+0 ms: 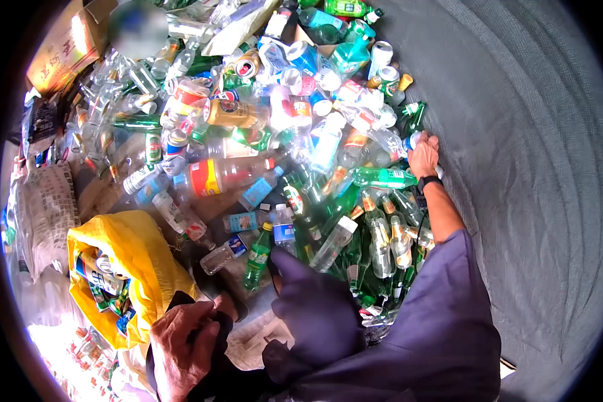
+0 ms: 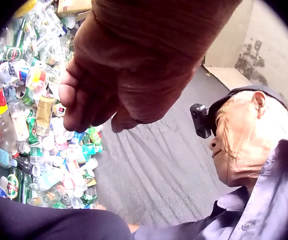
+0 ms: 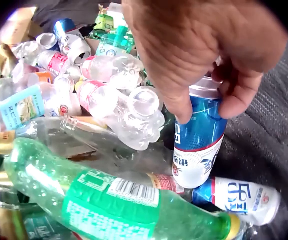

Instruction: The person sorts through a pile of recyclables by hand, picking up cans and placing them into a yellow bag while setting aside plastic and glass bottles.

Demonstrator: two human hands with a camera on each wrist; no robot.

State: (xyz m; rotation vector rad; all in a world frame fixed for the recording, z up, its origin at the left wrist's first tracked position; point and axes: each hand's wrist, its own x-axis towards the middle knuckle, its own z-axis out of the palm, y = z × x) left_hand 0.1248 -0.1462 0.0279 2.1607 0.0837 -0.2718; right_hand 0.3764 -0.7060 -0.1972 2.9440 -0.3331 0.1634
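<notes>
Gripping a blue-and-white can [image 3: 198, 142] near its top with the right hand [image 3: 206, 52], close to a green bottle [image 3: 111, 205], with the left hand [image 1: 185, 347] loosely curled, seemingly empty, near a yellow bag [image 1: 155, 258].

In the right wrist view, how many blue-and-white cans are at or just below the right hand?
2: the held can, pinched by the right hand, and the lying can, on its side just below. Others may be hidden under the green bottle.

head: high, downward | left wrist: toward person [image 2: 276, 192] | right wrist: close | all share bottle heap [image 1: 238, 173]
</notes>
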